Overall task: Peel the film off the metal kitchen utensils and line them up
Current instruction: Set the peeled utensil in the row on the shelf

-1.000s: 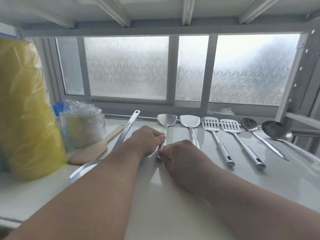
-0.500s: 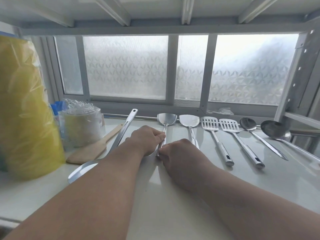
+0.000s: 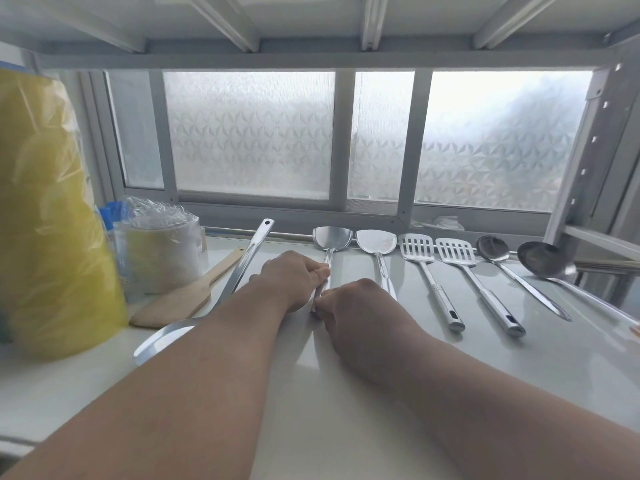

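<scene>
Shiny steel turner (image 3: 331, 239) flat on counter (image 3: 346, 393); left hand (image 3: 292, 280) and right hand (image 3: 360, 311) both pinching handle.

no readable text, label, brand or number shows on anything here.

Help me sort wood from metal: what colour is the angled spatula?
Pale tan wood, head view.

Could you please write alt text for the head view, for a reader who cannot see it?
Both bare hands, left hand and right hand, grip the handle of a solid steel spatula lying on a white counter. It lies leftmost in a row of six steel utensils below a frosted window.
</scene>
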Demonstrator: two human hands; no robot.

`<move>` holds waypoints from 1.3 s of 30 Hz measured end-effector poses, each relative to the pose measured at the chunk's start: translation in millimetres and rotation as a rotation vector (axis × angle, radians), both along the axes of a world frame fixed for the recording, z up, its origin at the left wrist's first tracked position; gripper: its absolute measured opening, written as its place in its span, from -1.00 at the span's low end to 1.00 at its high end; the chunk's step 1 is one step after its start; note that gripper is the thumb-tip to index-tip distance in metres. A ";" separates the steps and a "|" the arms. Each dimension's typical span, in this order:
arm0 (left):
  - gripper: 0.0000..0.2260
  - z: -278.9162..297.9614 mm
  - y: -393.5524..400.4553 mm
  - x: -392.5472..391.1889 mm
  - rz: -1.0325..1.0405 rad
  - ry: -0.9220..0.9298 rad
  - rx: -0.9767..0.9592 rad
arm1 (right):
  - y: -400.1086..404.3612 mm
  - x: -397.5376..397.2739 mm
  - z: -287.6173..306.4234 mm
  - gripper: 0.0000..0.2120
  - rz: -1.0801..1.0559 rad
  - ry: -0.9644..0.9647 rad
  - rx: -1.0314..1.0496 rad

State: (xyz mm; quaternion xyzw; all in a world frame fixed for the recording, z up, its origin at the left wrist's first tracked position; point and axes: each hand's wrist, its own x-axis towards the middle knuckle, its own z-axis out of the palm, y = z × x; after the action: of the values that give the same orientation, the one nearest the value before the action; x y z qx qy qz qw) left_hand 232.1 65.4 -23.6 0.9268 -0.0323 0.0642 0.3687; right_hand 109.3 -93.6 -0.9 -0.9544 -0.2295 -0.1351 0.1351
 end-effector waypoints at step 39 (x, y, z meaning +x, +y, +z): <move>-0.82 18.7 -10.1 -28.1 0.029 -0.186 -0.019 | -6.0 1.7 -3.5 -0.74 0.009 -0.080 0.168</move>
State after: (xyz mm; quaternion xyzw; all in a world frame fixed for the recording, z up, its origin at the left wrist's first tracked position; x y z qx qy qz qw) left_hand 204.0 55.3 -4.9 0.9137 -0.0522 0.1557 0.3718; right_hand 111.0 -99.7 -4.4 -0.9324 -0.2270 -0.1914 0.2059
